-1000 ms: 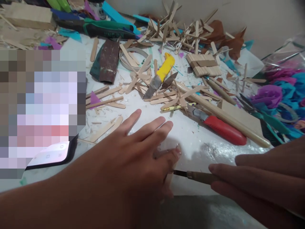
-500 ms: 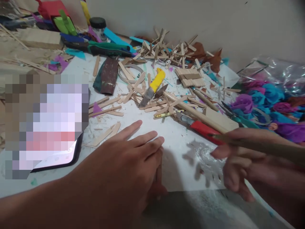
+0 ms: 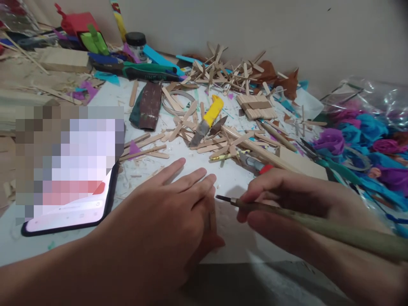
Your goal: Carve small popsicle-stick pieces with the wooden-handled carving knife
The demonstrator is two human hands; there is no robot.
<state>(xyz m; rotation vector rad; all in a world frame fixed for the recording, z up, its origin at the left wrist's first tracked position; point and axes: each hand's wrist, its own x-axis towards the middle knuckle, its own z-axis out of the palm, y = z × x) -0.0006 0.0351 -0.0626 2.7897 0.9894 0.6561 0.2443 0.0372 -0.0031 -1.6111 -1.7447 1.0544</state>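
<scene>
My left hand [image 3: 172,208] lies over the white work surface, its outer fingers stretched forward. A thin wooden craft stick [image 3: 212,219] shows between its index finger and thumb, mostly hidden by the hand. My right hand [image 3: 287,195] is closed around a carving tool [image 3: 318,223] with a long wooden handle and a narrow dark metal tip. That tip points left, close to my left fingertips. Behind my right hand a red-handled cutter [image 3: 251,161] is partly covered.
A lit phone [image 3: 68,225] lies at left. Further back are a yellow cutter [image 3: 213,111], scattered craft sticks [image 3: 219,70], a stack of sticks [image 3: 256,106], green-handled pliers [image 3: 149,70] and a black-lidded jar [image 3: 136,44]. Coloured paper flowers [image 3: 372,127] fill the right side.
My right hand has moved left and turned, bringing the carving tool's tip beside my left hand. It now covers most of the red cutter. My left hand has stayed nearly still.
</scene>
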